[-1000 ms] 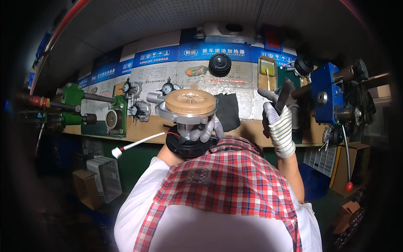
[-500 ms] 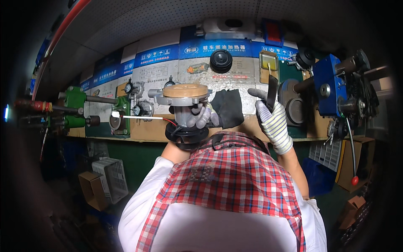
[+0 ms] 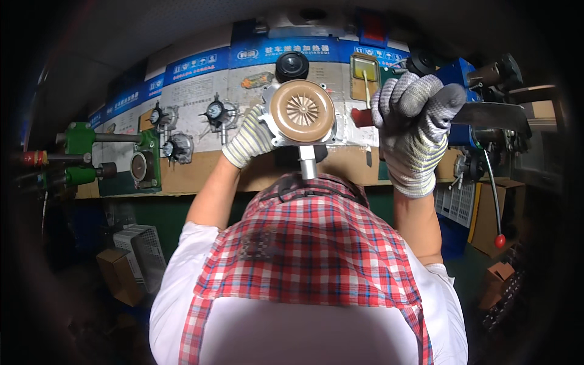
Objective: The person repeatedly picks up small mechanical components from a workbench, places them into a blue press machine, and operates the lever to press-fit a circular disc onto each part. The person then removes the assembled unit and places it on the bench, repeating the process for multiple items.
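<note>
A metal blower housing with a round brown finned impeller in its face is held above the bench, the impeller turned up and a short silver pipe pointing at me. My gloved left hand is closed on its left side; the fingertips are hidden behind the housing. To its right, my gloved right hand is raised in a fist around a knife. The knife's red handle end sticks out on the left of the fist, and its broad dark blade points right.
A round black part lies behind the housing. Back right stands a tray with yellow contents and a brush. Several small metal assemblies sit left, near a green press. A blue machine with a red-knobbed lever stands right.
The blower has been tipped from standing on its side edge to impeller face up, and its wired underside is now hidden. My right hand has risen and turned, swinging the blade from upright to rightward.
</note>
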{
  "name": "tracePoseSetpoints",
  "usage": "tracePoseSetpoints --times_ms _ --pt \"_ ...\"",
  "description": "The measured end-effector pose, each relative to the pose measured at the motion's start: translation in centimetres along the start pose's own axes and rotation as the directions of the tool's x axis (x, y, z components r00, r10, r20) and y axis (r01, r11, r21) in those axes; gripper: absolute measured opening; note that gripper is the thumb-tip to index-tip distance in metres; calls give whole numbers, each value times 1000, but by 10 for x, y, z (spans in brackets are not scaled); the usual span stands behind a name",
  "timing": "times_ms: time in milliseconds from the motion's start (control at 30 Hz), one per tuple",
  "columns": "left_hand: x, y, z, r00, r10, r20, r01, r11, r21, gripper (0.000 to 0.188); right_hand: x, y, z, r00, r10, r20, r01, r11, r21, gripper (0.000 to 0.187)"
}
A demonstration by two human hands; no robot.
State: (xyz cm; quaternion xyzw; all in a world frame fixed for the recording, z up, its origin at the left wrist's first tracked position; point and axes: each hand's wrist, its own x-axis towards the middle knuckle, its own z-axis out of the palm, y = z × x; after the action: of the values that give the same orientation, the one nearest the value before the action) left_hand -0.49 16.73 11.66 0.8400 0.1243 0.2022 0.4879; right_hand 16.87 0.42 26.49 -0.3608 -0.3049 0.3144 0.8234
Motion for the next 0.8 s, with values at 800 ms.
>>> tracePoseSetpoints --times_ms 800 --pt "6 17 40 972 233 -16 -226 954 196 63 -1 30 1 997 18 72 8 936 -351 38"
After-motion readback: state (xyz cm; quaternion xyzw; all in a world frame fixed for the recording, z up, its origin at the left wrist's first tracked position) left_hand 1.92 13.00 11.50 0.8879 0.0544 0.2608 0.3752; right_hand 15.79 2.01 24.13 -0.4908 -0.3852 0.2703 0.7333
